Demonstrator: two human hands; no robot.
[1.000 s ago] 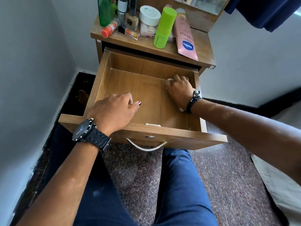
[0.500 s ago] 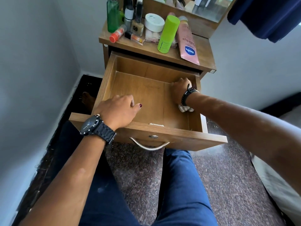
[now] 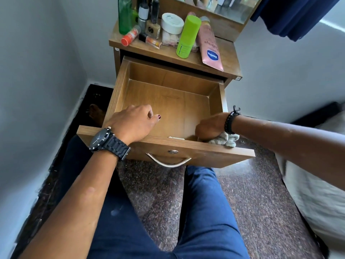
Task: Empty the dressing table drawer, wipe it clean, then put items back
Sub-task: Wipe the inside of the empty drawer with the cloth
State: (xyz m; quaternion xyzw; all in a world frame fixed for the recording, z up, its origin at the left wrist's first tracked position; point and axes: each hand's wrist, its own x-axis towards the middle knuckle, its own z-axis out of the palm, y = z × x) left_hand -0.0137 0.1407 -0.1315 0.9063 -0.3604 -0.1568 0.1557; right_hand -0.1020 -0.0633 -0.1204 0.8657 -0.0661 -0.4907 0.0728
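The wooden drawer (image 3: 164, 101) of the dressing table is pulled out over my knees and nothing lies inside it. My left hand (image 3: 133, 123), fingers curled, rests on the drawer's front left edge and holds it. My right hand (image 3: 210, 126) is in the front right corner of the drawer, shut on a crumpled pale cloth (image 3: 225, 140) that sticks out under the wrist against the right wall. On the table top (image 3: 229, 58) stand the removed items: a green bottle (image 3: 124, 15), a lime tube (image 3: 187, 37), a pink Vaseline tube (image 3: 210, 45), a white jar (image 3: 172, 23) and small bottles.
A metal handle (image 3: 168, 162) curves under the drawer front. My knees in blue jeans (image 3: 205, 212) are below it. A grey wall (image 3: 37, 71) closes in on the left, a pale mattress (image 3: 317, 193) lies on the right, and a mirror (image 3: 224, 6) stands behind the table top.
My right hand has drawn the cloth from the back right corner along the right wall to the front right corner. My left hand has stayed on the front edge.
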